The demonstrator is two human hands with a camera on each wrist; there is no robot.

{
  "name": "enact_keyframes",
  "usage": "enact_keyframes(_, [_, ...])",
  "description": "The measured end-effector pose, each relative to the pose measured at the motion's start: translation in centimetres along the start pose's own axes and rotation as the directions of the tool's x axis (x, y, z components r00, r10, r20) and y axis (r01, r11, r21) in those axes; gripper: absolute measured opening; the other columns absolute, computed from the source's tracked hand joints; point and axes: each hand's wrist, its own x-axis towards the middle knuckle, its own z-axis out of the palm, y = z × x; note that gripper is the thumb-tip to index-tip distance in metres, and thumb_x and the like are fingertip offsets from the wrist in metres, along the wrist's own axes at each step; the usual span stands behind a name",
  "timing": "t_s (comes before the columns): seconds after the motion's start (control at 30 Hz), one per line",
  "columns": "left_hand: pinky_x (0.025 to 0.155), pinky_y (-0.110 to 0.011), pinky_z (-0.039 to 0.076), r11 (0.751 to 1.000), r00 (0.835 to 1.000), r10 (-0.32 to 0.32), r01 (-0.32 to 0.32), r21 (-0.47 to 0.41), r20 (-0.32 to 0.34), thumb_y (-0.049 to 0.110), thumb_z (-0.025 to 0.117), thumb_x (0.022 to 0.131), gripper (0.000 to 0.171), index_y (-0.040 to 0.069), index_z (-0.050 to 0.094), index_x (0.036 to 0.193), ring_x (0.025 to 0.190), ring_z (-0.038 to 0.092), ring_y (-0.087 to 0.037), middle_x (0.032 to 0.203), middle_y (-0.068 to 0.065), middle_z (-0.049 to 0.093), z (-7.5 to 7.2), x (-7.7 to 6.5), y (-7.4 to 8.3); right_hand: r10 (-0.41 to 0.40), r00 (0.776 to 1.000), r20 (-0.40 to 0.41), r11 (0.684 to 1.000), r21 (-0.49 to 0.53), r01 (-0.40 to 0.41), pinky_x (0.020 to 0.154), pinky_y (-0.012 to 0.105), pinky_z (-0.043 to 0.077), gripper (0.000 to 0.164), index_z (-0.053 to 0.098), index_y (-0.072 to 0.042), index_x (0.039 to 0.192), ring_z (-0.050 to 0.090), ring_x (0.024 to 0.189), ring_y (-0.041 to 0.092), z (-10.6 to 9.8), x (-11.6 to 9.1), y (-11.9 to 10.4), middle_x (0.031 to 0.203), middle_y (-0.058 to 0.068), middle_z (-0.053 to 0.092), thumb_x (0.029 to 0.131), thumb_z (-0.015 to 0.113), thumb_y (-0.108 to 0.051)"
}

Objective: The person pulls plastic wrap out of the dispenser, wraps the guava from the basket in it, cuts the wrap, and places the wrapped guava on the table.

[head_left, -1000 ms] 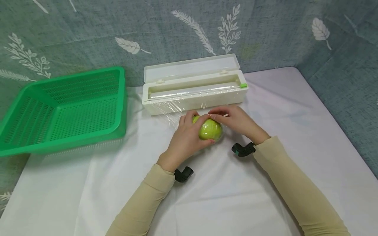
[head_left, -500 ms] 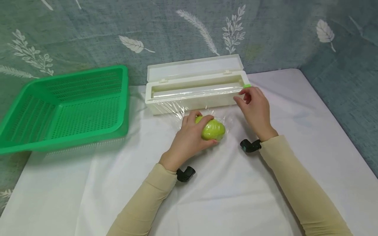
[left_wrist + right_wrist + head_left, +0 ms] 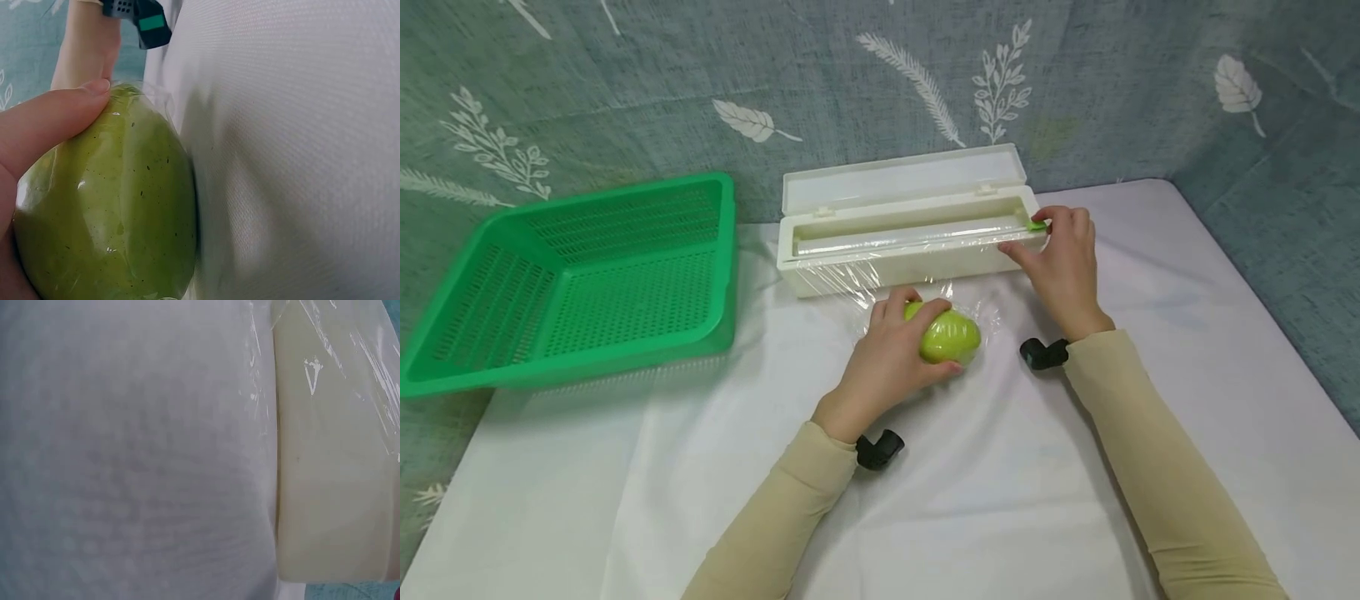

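Note:
A green fruit in cling film rests on the white cloth. My left hand grips it from the left, fingers over its top and thumb along its near side. In the left wrist view the film lies tight over the fruit's speckled skin. Clear film stretches from the fruit up to a white cling film dispenser with its lid raised. At the dispenser's right end, my right hand pinches the green slide cutter, thumb against the front wall. The right wrist view shows that front wall.
A green plastic basket stands at the left. The dispenser's raised lid is close to the patterned cloth backdrop. A white cloth covers the table, and a black wrist camera sits by the left cuff.
My right hand has left the fruit and moved up and right to the dispenser's end, taking hold of the slide cutter. The left hand keeps its grip on the fruit.

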Motion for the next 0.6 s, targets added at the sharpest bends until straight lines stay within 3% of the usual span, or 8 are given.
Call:
enact_keyframes(0.17, [0.063,-0.039,0.047,1.0,1.0,0.009,-0.009,0.006,-0.002,0.051,0.074,0.062,0.073,0.028,0.046,0.125,0.107,0.033,-0.024,0.12,-0.005,0.034,0.13,0.06,-0.13,-0.075,0.996,-0.044,0.997,0.013,0.075,0.075,0.033,0.029,0.055,0.052,-0.006,0.109,0.033,0.092,0.024,0.27,0.27,0.56,0.096,0.012,0.038,0.071,0.072,-0.039])
enact_keyframes(0.4, [0.064,-0.038,0.047,1.0,1.0,0.01,-0.01,0.017,0.004,0.052,0.074,0.063,0.072,0.028,0.046,0.125,0.107,0.033,-0.024,0.121,-0.005,0.033,0.01,0.07,-0.15,-0.087,0.996,-0.018,0.996,0.002,0.087,0.079,0.035,0.033,0.048,0.057,-0.004,0.109,0.043,0.094,0.026,0.1,0.4,0.02,0.103,0.014,0.043,0.073,0.072,-0.032])
enact_keyframes(0.6, [0.063,-0.036,0.047,1.0,1.0,0.0,0.0,0.028,0.019,0.052,0.073,0.063,0.072,0.029,0.046,0.125,0.107,0.033,-0.024,0.121,-0.005,0.033,0.06,0.1,-0.1,-0.121,0.992,-0.02,0.993,-0.013,0.12,0.077,0.038,0.034,0.042,0.061,-0.003,0.107,0.045,0.09,0.027,0.06,0.14,-0.06,0.099,0.014,0.045,0.074,0.072,-0.025])
